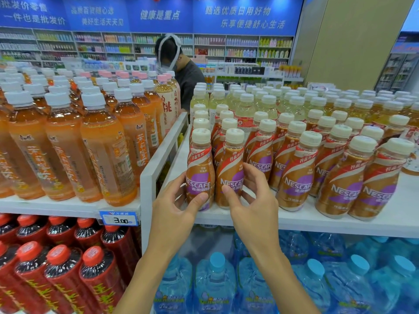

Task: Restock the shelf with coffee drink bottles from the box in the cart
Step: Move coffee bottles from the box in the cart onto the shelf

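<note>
Brown plastic, waisted, the end bottle (pixel 200 168) and its neighbour (pixel 230 171) stand upright, caps up, at the shelf's (pixel 317 223) front-left corner. Your left grip (pixel 178 201) clasps the first, your right grip (pixel 252 200) the second.

Left hand (pixel 174 205), right hand (pixel 254 202), forearms (pixel 145 279) (all bare)

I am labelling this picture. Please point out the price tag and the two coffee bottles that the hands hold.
Price tag (pixel 119 219): head view, on its white number field.
Left bottle (pixel 198 177): head view, on its purple label.
Right bottle (pixel 229 175): head view, on its label.
</note>
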Demonstrator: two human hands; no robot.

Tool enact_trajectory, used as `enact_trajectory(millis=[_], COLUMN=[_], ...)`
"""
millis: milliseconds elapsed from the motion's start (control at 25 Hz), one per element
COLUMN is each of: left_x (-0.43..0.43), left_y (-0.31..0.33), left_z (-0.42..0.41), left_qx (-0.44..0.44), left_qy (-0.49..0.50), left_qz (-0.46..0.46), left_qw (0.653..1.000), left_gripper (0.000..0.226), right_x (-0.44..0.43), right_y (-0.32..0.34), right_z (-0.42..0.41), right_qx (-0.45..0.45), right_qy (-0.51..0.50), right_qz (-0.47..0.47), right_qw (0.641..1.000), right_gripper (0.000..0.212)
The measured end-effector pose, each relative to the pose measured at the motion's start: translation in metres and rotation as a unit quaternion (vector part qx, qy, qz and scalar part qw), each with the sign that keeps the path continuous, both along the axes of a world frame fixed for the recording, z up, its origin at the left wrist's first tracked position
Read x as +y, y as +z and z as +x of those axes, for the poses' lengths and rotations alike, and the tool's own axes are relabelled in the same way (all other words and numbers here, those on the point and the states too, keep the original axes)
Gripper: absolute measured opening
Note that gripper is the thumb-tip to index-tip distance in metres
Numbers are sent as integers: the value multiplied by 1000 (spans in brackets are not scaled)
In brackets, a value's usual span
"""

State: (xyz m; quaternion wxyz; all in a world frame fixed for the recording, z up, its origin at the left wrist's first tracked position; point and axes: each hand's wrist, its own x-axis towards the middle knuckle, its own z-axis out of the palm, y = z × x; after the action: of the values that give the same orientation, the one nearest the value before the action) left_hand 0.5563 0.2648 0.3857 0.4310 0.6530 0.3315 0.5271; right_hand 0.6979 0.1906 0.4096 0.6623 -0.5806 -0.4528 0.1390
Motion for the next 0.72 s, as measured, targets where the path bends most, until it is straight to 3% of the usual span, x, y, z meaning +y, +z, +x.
enact_trajectory(millis=[360, 720], left_x=[-9, -29], left_y=[5, 4], left_z=[1, 14], left_qx=[-24, -16], left_qy=[1, 82], left_qz=[11, 62], left_qw=[1000, 995], left_gripper=[54, 57], right_x=[3, -21], right_y=[-8, 1], right_z=[-11, 8], right_qx=[22, -41], right_qy=[-63, 1], right_qz=[44, 18], right_qw=[997, 999], right_gripper=[57, 58])
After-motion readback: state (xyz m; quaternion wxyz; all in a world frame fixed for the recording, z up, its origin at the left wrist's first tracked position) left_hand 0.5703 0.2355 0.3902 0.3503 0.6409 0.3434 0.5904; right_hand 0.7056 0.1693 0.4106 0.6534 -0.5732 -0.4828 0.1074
